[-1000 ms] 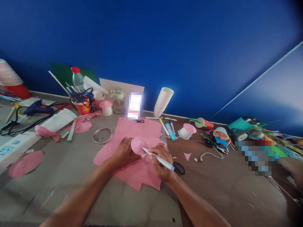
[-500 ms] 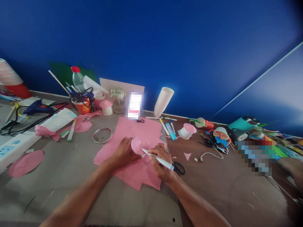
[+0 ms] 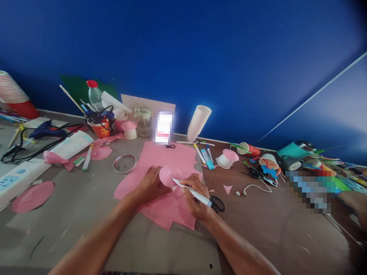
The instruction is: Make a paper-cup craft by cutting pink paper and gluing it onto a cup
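Note:
A round pink paper piece (image 3: 166, 174) lies between my hands, above larger pink sheets (image 3: 160, 210) spread on the table. My left hand (image 3: 151, 185) grips the left edge of the round piece, thumb toward its lower side. In my right hand (image 3: 195, 194) is a white marker (image 3: 197, 196), its tip touching or just over the round piece. Black-handled scissors (image 3: 218, 204) lie partly hidden beside my right hand. A pink-topped white cup (image 3: 227, 158) stands farther right.
Behind the sheets are a bright phone (image 3: 164, 128), a glass jar (image 3: 144, 122) and stacked white cups (image 3: 198, 123). A tape ring (image 3: 124, 163) and power strip (image 3: 21, 177) lie left. Another person's hand (image 3: 354, 204) shows at far right, near a teal bottle (image 3: 296, 149).
The whole view has shifted very slightly. Both hands keep almost the same pose, with the marker still in my right hand.

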A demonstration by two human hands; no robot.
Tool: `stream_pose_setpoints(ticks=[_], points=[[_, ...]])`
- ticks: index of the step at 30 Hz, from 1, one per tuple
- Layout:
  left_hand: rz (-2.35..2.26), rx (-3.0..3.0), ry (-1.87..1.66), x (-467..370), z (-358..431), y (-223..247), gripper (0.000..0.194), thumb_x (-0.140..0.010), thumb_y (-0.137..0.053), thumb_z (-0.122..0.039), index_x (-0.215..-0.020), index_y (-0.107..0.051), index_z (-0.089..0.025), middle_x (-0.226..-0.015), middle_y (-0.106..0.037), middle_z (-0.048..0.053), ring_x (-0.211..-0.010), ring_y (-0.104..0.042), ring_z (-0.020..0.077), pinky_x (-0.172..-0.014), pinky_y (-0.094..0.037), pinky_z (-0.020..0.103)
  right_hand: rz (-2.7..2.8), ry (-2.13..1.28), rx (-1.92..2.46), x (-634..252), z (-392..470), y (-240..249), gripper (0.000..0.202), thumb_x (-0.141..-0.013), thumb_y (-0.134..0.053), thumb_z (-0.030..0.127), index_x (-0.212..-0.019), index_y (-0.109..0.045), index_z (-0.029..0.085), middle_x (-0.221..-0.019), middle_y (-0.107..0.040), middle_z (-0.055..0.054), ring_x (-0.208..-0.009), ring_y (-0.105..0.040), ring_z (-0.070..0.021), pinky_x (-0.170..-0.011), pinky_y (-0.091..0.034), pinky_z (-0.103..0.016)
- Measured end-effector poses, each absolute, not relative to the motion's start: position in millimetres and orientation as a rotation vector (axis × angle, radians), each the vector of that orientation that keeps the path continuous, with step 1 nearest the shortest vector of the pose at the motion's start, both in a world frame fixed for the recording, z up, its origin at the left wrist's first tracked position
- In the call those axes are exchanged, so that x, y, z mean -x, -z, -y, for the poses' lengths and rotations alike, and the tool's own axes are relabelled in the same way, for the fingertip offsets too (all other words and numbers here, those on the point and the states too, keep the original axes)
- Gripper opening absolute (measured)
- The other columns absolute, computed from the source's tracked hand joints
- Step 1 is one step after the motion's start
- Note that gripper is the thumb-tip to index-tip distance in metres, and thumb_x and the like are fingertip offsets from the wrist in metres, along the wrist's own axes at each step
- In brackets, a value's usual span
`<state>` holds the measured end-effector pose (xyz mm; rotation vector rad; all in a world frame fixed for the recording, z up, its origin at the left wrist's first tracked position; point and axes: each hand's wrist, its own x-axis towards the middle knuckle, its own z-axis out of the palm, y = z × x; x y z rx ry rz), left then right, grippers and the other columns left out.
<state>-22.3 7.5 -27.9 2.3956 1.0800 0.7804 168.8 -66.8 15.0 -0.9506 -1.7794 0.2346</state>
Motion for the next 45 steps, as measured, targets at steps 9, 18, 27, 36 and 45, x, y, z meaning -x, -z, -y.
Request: stream_pose_setpoints(ticks=[9,18,27,36,45], points=[[-1.092,-2.389,-0.801,21.9,-5.6,26.5,0.045,-0.067,-0.078,-0.03,-0.105,-0.059,-0.019,-0.11,-0.067,0.011,-0.101,-0.061,0.0297,-0.092,-0.047,0.045,1.782,-0.214,0.916,-167.6,66.2,-12.6,0.014,-0.089,-0.05,0.015,-0.098,-0.058,0.022,-0.08,-0.07,-0.002,-0.066,-0.063,-0.016,-0.074,-0.045,-0.037],[-1.07,-2.395,-0.821,21.0,-5.5,23.0,0.036,-0.071,-0.075,-0.034,-0.099,-0.059,-0.018,-0.102,-0.067,0.011,-0.096,-0.062,0.0286,-0.086,-0.048,0.043,1.817,-0.228,0.899,-165.3,65.0,-12.6,0.012,-0.091,-0.05,0.019,-0.099,-0.058,0.022,-0.078,-0.069,-0.002,-0.064,-0.061,-0.0156,-0.073,-0.045,-0.037],[-1.093,-2.411,-0.783,19.8,-5.9,21.5,0.033,-0.071,-0.074,-0.034,-0.095,-0.058,-0.018,-0.099,-0.067,0.01,-0.092,-0.061,0.0282,-0.085,-0.047,0.043,1.842,-0.227,0.91,-164.9,64.6,-12.0,0.012,-0.089,-0.05,0.018,-0.096,-0.058,0.023,-0.073,-0.067,0.0,-0.06,-0.06,-0.0154,-0.073,-0.044,-0.036],[-1.142,-2.37,-0.824,19.4,-4.1,20.6,0.037,-0.066,-0.077,-0.032,-0.095,-0.058,-0.019,-0.1,-0.067,0.011,-0.094,-0.062,0.0297,-0.085,-0.049,0.043,1.821,-0.24,0.966,-171.2,66.4,-15.9,0.01,-0.088,-0.049,0.02,-0.09,-0.058,0.023,-0.07,-0.067,0.0,-0.059,-0.059,-0.0162,-0.073,-0.044,-0.037],[-1.116,-2.372,-0.803,21.0,-5.4,22.4,0.04,-0.067,-0.076,-0.034,-0.099,-0.059,-0.018,-0.101,-0.067,0.011,-0.094,-0.061,0.0292,-0.085,-0.049,0.043,1.797,-0.312,0.92,-170.7,65.9,-19.2,0.011,-0.091,-0.049,0.021,-0.096,-0.059,0.022,-0.078,-0.069,-0.002,-0.063,-0.06,-0.0168,-0.073,-0.046,-0.038]])
